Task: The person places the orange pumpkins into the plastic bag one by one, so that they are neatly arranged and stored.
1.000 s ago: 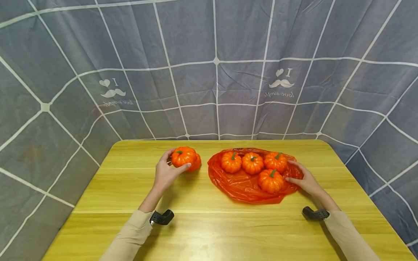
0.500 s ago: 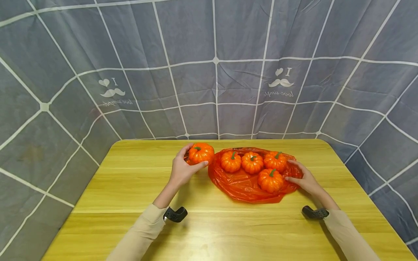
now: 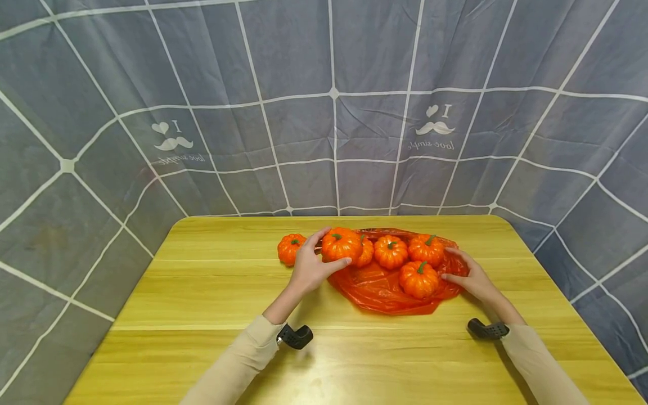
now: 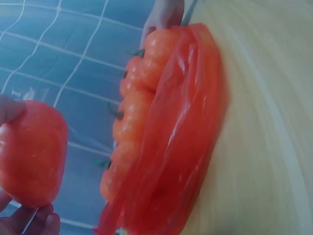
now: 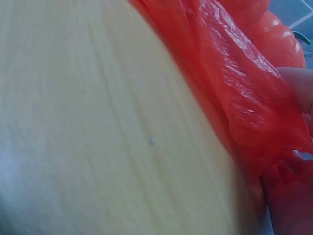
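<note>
My left hand [image 3: 310, 264] holds a small orange pumpkin [image 3: 341, 245] above the left end of a red plastic bag [image 3: 377, 292] in the head view. Thumb and fingers grip its sides, and the left wrist view has this held pumpkin [image 4: 32, 154] raised apart from the bag. Several more pumpkins with green stems, one being the front pumpkin [image 3: 419, 279], sit in the bag's open mouth. The held one partly covers the leftmost. At the bag's right end, my right hand [image 3: 473, 278] holds the red film; the right wrist view shows the bag [image 5: 254, 107] between thumb and fingers.
One loose pumpkin [image 3: 291, 249] stands on the wooden table [image 3: 385, 360], left of the bag and just beyond my left hand. A grey curtain [image 3: 293, 129] with white grid lines hangs behind the table's back edge.
My left hand has carried its pumpkin rightward, from in front of the loose pumpkin to over the bag's left end. The loose pumpkin is now uncovered. My right hand and the bag stay nearly still.
</note>
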### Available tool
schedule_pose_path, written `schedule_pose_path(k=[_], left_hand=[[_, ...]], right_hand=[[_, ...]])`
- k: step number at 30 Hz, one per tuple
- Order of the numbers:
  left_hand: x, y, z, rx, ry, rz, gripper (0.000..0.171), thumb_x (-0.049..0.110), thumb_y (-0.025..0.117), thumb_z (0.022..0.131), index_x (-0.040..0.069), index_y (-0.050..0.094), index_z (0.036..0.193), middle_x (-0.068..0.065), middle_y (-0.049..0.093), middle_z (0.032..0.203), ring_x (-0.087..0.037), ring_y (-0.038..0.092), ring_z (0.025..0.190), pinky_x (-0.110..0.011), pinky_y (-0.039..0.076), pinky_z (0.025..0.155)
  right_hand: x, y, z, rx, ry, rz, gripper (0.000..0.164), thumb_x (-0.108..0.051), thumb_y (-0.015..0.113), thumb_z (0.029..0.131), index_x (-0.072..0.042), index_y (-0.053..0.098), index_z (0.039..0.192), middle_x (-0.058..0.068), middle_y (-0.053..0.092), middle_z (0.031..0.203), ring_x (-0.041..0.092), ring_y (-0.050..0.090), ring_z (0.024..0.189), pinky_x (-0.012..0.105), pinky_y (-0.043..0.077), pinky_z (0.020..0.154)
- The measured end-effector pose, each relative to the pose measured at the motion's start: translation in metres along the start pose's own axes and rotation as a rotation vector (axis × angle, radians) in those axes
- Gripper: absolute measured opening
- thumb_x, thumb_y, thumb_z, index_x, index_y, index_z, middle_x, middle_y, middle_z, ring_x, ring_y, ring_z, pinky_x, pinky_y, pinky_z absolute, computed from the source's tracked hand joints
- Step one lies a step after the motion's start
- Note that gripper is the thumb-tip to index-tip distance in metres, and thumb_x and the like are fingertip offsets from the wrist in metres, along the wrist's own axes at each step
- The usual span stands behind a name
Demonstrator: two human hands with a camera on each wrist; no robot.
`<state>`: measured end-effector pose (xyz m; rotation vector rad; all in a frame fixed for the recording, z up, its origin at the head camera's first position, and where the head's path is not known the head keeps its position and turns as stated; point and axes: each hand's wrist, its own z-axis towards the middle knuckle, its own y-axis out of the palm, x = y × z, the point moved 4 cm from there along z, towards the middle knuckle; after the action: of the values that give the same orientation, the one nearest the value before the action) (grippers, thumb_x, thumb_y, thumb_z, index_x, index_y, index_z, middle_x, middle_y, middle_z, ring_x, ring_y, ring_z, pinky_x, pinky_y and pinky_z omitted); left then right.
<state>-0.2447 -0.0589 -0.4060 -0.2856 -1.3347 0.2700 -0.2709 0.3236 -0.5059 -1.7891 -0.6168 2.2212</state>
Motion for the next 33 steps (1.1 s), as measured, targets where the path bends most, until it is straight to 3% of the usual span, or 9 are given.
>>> schedule_pose_path(k=[7, 19, 28, 33], left_hand=[[0.004, 0.023, -0.001, -0.040, 0.003, 0.038, 0.079, 0.030, 0.085, 0.068, 0.014, 0.051, 0.137, -0.010, 0.053, 0.138, -0.028, 0.049, 0.125, -0.044, 0.045, 0.102], [0.006, 0.060, -0.011, -0.103, 0.004, 0.090, 0.082, 0.035, 0.085, 0.068, 0.015, 0.050, 0.139, -0.009, 0.053, 0.135, -0.030, 0.047, 0.124, -0.051, 0.044, 0.099], [0.000, 0.081, -0.016, -0.128, 0.024, 0.187, 0.082, 0.037, 0.085, 0.068, 0.013, 0.050, 0.139, -0.006, 0.056, 0.134, -0.027, 0.050, 0.122, -0.048, 0.045, 0.099], [-0.004, 0.088, -0.020, -0.150, 0.016, 0.225, 0.081, 0.036, 0.085, 0.068, 0.013, 0.050, 0.138, -0.008, 0.055, 0.136, -0.029, 0.050, 0.124, -0.048, 0.045, 0.100]], right_hand=[[-0.003, 0.000, -0.001, -0.006, 0.000, 0.006, 0.067, -0.007, 0.071, 0.084, 0.005, 0.037, 0.139, 0.031, 0.034, 0.142, -0.019, 0.031, 0.114, -0.002, 0.027, 0.091], [-0.002, -0.001, -0.001, -0.010, 0.020, -0.005, 0.067, -0.007, 0.071, 0.084, 0.005, 0.036, 0.140, 0.031, 0.033, 0.143, -0.015, 0.033, 0.117, -0.002, 0.028, 0.090], [-0.002, -0.002, -0.001, -0.003, 0.014, -0.007, 0.067, -0.006, 0.071, 0.084, 0.004, 0.036, 0.141, 0.030, 0.034, 0.143, -0.009, 0.035, 0.120, -0.001, 0.028, 0.091], [-0.002, -0.001, -0.001, -0.004, 0.018, -0.013, 0.067, -0.008, 0.071, 0.084, 0.003, 0.037, 0.140, 0.030, 0.034, 0.143, -0.016, 0.031, 0.116, -0.003, 0.026, 0.090]])
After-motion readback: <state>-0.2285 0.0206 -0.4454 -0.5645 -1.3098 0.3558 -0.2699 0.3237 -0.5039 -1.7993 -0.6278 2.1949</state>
